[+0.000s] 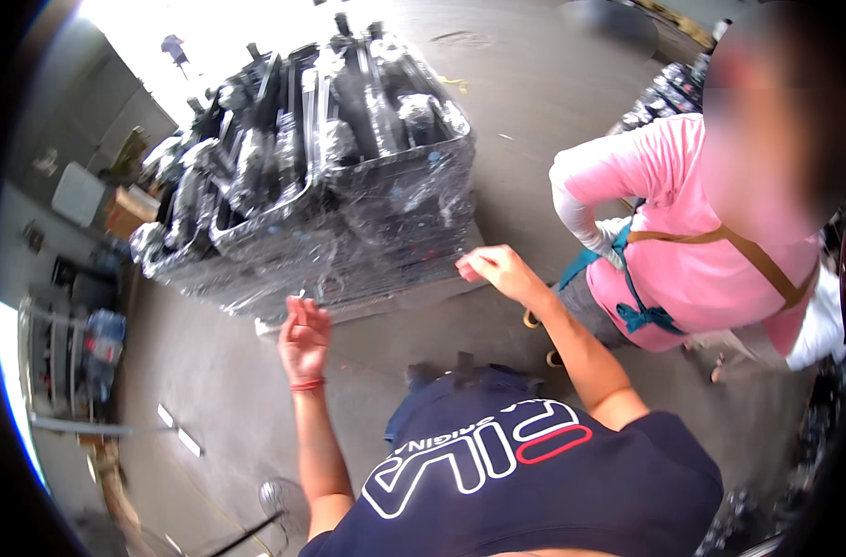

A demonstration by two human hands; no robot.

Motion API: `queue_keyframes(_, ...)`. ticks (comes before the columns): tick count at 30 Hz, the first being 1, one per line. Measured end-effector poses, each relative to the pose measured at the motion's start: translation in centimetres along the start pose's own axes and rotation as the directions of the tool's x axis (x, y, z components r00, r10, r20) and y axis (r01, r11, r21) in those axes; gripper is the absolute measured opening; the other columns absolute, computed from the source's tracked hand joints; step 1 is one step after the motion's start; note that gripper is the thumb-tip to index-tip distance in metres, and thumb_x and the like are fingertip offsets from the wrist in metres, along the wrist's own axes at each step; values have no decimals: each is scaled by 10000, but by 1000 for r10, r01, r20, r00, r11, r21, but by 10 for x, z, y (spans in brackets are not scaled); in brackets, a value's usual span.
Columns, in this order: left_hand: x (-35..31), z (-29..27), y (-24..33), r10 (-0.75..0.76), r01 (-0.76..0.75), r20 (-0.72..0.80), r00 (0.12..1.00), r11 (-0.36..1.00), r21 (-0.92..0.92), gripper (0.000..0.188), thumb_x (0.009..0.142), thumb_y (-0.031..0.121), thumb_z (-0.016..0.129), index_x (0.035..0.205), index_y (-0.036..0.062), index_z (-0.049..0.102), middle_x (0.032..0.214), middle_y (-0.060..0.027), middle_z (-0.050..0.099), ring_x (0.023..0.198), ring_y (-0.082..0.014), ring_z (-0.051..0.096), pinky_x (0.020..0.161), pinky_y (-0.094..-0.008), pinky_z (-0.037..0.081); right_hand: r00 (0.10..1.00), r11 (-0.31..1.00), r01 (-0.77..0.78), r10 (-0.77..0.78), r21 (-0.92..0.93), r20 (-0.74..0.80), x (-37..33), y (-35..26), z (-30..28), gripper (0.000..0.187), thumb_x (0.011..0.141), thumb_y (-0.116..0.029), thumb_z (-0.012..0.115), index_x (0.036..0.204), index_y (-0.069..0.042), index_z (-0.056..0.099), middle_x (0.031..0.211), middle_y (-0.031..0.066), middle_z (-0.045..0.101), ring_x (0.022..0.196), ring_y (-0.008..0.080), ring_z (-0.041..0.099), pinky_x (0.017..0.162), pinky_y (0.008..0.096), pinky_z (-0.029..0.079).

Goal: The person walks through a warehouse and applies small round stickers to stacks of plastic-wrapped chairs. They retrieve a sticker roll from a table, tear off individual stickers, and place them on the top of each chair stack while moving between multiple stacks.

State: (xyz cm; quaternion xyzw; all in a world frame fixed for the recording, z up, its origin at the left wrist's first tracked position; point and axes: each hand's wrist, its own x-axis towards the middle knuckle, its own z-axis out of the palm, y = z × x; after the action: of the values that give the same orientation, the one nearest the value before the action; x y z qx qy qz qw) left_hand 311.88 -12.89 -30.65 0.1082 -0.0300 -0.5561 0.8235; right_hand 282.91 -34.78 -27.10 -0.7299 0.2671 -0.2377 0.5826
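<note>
Load [386, 200] of dark items, film-wrapped presumably against shifting; left hand [305, 343] and right hand [502, 271] are held loosely curled near its base's [395, 303] front edge, any pinch indiscernible.

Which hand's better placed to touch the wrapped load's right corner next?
Likely right: the right hand appears just below that corner of the load. The left hand is well to the left.
</note>
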Motion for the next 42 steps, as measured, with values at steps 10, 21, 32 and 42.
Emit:
queue_keyframes(10,263,-33,192,107,-353,407,907,-333,875,234,795,25,464,1013,27,548,897,-56,596,818,-134,562,741,-245,436,966,678,181,-259,-713,-1,263,6,69,303,801,-270,428,703,-30,586,740,174,597,690,328,592,645,420,475)
queue_keyframes(21,310,-52,149,60,-156,377,924,-843,516,177,776,117,370,837,95,535,843,-50,555,835,-232,526,745,-342,339,901,589,-311,-67,-746,-429,335,60,72,257,709,-155,430,774,-7,630,929,152,602,896,288,556,720,389,455)
queue_keyframes(32,374,-115,187,-242,-434,415,877,-771,466,177,766,87,391,879,-36,451,854,-182,472,847,-342,463,770,-406,354,890,552,-321,-100,-769,-444,342,61,64,232,628,-218,491,639,-31,628,773,127,631,782,273,609,650,379,486)
queue_keyframes(42,348,-74,162,-619,-508,330,713,-780,-364,243,739,136,551,927,-6,609,1043,-203,546,993,-320,521,831,-364,441,567,459,-155,-684,-875,-459,293,77,117,190,762,-239,464,718,-70,541,893,90,559,954,265,474,833,459,353)
